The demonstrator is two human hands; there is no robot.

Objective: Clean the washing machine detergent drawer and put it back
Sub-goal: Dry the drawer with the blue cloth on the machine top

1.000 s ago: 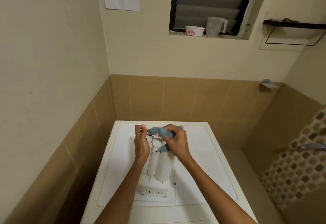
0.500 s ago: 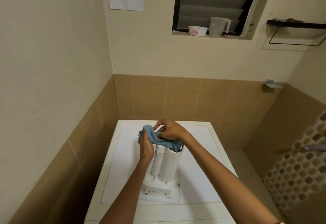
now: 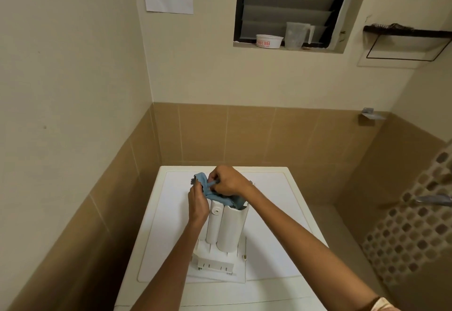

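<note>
Regrip of cloth [image 3: 198, 179] since a second ago: right hand [image 3: 227, 180] now up at far end of detergent drawer [image 3: 227, 227], pinching blue folds; left hand [image 3: 198, 206] clutching cloth's left edge. Drawer lying lengthwise mid-top of washing machine [image 3: 281, 212]. Reads as wiping unfinished, refitting not begun.

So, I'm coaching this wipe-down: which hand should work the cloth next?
Right, probably. The right hand grips the blue cloth bunched over the upper end of the drawer; the left hand lies against its side, better placed for steadying.
</note>
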